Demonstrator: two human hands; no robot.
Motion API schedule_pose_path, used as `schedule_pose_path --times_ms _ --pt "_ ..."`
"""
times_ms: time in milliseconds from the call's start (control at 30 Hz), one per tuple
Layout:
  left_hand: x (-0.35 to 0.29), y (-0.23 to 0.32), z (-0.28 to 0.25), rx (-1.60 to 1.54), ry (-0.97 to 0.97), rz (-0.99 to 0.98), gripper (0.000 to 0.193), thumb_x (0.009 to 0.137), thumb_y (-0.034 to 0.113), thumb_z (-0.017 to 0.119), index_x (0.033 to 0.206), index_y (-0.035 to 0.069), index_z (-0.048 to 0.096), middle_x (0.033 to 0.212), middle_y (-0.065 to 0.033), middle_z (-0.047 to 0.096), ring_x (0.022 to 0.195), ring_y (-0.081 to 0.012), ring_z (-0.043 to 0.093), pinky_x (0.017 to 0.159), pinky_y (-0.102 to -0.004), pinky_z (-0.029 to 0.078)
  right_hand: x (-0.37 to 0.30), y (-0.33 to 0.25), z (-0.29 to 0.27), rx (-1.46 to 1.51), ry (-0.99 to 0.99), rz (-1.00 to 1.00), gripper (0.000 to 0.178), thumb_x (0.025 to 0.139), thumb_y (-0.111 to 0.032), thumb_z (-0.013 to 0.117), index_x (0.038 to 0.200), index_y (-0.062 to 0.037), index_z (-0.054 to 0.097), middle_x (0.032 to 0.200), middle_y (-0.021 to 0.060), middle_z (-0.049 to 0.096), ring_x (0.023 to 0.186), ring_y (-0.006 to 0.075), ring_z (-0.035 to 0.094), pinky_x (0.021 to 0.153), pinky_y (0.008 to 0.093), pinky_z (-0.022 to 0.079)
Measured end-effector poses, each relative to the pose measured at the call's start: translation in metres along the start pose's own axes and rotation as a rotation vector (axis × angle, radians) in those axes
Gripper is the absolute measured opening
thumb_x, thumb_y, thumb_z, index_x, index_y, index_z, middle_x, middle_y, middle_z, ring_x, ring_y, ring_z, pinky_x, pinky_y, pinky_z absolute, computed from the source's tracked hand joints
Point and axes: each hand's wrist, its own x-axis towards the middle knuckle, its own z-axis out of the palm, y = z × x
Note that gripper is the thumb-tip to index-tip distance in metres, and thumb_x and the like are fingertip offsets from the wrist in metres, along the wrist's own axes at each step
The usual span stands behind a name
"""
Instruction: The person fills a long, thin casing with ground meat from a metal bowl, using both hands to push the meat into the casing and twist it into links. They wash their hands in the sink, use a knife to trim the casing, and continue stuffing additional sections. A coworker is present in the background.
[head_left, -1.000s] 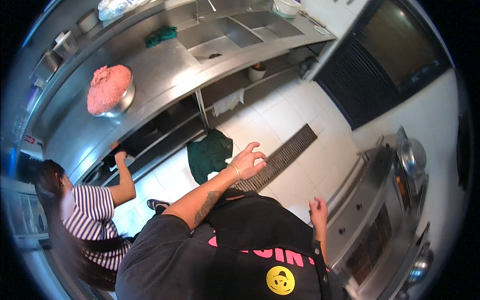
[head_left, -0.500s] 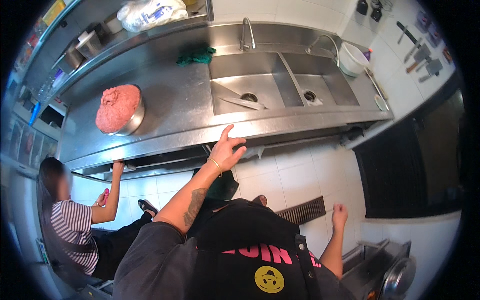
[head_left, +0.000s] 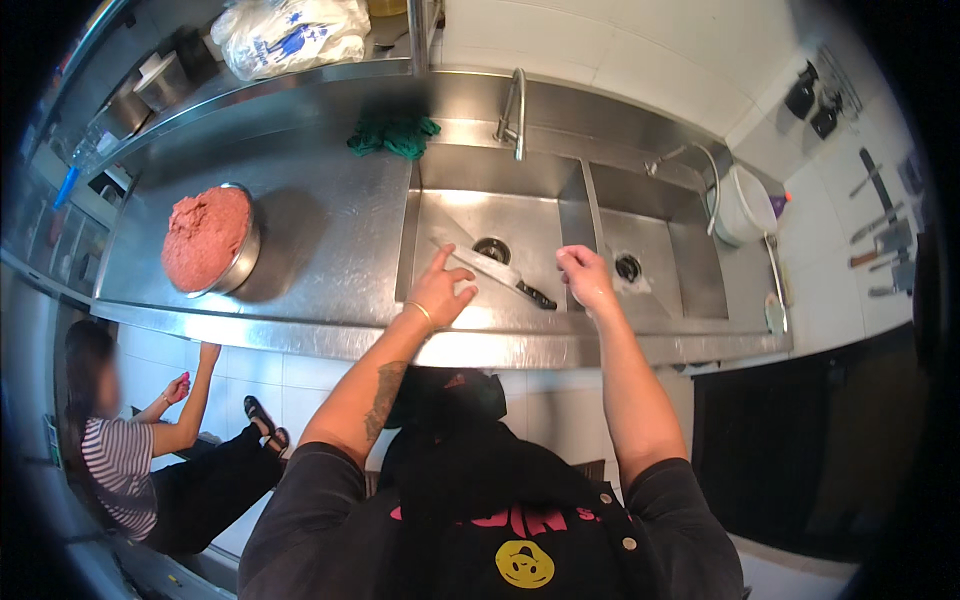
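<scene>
My left hand [head_left: 440, 292] hovers over the front of the left sink basin [head_left: 535, 215], fingers spread, holding nothing. Just beyond its fingertips lies a knife [head_left: 537, 295] with a black handle, slanting across the basin past the drain [head_left: 491, 250]; its handle points toward my right side. My right hand [head_left: 588, 278] is above the divider side of the basins, to the right of the knife handle and apart from it. Its fingers are curled together, and I see nothing in them.
On the counter at left stands a metal bowl [head_left: 243, 268] heaped with pink minced meat [head_left: 205, 238]. A green cloth [head_left: 395, 137] lies behind the left basin, near a tap [head_left: 518, 110]. A white bucket [head_left: 746, 205] stands at right. Beside the counter sits another person [head_left: 120, 450].
I have come closer to the sink. My right hand has risen from my side to above the basins; my left hand has moved forward over the basin near the knife.
</scene>
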Motion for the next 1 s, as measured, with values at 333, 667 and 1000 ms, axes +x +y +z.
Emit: schedule_pose_path --times_ms 333,667,1000 --pt "0.144 -0.033 0.087 -0.290 0.014 -0.013 0.038 0.088 0.035 0.073 0.123 0.022 0.075 0.169 -0.0242 0.013 0.138 -0.0464 0.049 0.116 -0.0472 0.042 0.280 -0.017 0.059 0.123 -0.014 0.079 0.032 0.105 -0.038 0.062 0.088 -0.0108 0.061 0.074 0.0013 0.060 0.060 0.0128 0.055 0.053 0.0299 0.045" --pt "0.159 -0.005 0.089 -0.112 -0.156 -0.116 0.046 0.093 0.045 0.067 0.134 0.023 0.070 0.168 -0.0303 0.009 0.135 -0.0428 0.054 0.116 -0.0447 0.043 0.410 -0.027 0.086 0.359 -0.130 0.278 0.034 0.110 -0.040 0.049 0.095 -0.0101 0.056 0.073 0.0030 0.058 0.058 0.0129 0.055 0.047 0.0282 0.050" --pt "0.162 0.029 0.113 -0.121 -0.046 -0.385 0.043 0.090 0.037 0.074 0.131 0.023 0.072 0.168 -0.0269 0.015 0.133 -0.0426 0.056 0.114 -0.0435 0.045 0.400 -0.031 0.091 0.120 -0.348 -0.034 0.039 0.106 -0.037 0.059 0.091 -0.0022 0.067 0.072 0.0049 0.065 0.065 0.0127 0.062 0.057 0.0309 0.054"
